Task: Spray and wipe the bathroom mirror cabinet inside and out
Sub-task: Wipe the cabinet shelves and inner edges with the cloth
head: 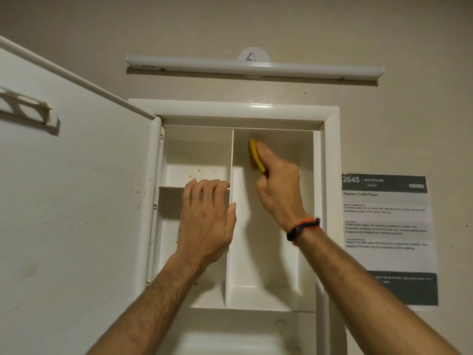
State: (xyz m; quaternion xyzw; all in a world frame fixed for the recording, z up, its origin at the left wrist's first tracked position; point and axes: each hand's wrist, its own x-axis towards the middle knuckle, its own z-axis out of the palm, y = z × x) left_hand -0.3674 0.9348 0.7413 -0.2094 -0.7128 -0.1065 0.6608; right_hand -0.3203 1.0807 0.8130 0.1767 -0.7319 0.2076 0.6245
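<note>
Mirror cabinet (230,110) gapes open around both hands. The right hand (279,185) grips a yellow sponge (256,155) on the back wall. The left hand (207,219), fingers relaxed, rests on the shelf (172,186). A notice (386,226) to the right reads "2645 BATHROOM", "Replace Toilet Paper".

Open door (76,188) left of cabinet (240,111); light bar (253,69) above, notice (386,237) right.
</note>
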